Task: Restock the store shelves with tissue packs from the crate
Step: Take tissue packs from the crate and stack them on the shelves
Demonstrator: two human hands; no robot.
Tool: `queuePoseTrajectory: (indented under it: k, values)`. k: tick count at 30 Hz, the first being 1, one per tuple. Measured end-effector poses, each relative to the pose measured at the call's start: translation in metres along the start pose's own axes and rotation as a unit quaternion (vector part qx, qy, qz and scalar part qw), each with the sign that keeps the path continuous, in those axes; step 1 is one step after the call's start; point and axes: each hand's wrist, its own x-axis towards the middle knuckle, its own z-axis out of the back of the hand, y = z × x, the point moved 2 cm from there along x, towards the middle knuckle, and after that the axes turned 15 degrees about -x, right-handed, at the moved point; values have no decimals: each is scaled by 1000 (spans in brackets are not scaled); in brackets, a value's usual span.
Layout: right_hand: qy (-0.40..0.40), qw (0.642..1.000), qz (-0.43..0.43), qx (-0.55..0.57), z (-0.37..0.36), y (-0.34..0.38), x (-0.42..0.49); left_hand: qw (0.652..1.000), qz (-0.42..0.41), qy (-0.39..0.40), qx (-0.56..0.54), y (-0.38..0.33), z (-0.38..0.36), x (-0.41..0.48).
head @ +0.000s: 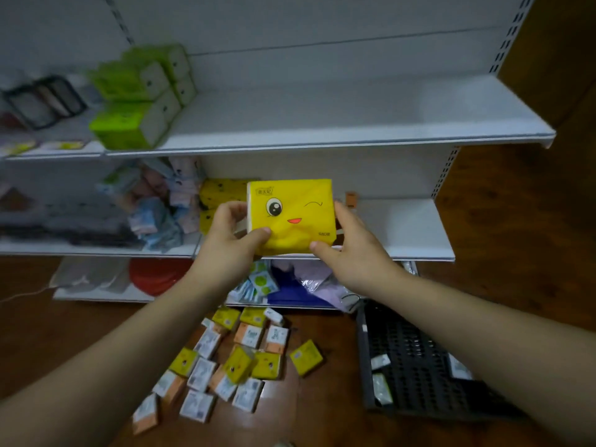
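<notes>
A yellow tissue pack (292, 217) with a winking cartoon face is held up in front of the middle shelf (409, 233). My left hand (230, 237) grips its left edge, thumb on the front. My right hand (348, 243) grips its right edge the same way. More yellow packs (219, 193) sit on that shelf just behind it. The dark plastic crate (416, 366) lies on the floor at the lower right with a few small packs inside. Several yellow, orange and white tissue packs (235, 359) lie scattered on the floor below my arms.
Green tissue packs (135, 98) are stacked at the left of the upper shelf (354, 124). Pastel packs (154, 204) pile up on the middle shelf's left. The bottom shelf holds bagged goods (290, 285) and a red item (154, 275). The floor is brown wood.
</notes>
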Motion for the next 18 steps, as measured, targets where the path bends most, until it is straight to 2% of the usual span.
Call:
queuePoseTrajectory:
  k: [8, 18]
  values:
    - [34, 999, 11, -29, -40, 85, 10, 1000, -7, -29, -1, -33, 81, -29]
    - [56, 995, -78, -12, -166, 152, 56, 998, 68, -17, -9, -8, 215, 21]
